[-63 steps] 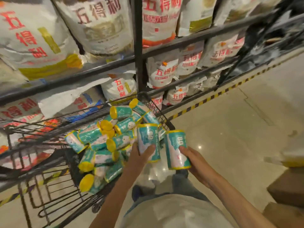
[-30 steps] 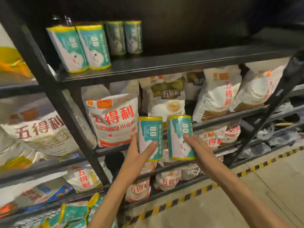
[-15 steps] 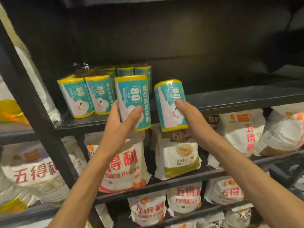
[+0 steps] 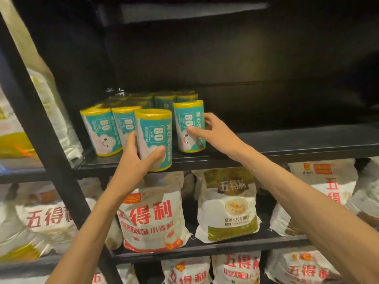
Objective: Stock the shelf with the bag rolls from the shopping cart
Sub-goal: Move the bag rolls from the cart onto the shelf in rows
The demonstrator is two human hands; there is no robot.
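Bag rolls (image 4: 154, 138) gripped (upright) by both hands (image 4: 135, 160).

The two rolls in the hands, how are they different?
The left roll is nearer, at the shelf edge; the right roll stands farther in. The left hand wraps the left roll low; the right hand grips the right roll's side. Both are teal with yellow ends, upright.

Your left hand (image 4: 133, 160) grips one upright roll (image 4: 154, 138) at the front edge of the black shelf (image 4: 287, 146), its base just past the lip. Your right hand (image 4: 213, 132) holds a second roll (image 4: 189, 126) standing on the shelf, beside the stocked rolls (image 4: 114, 128). Flour bags (image 4: 151, 218) fill the lower shelves.
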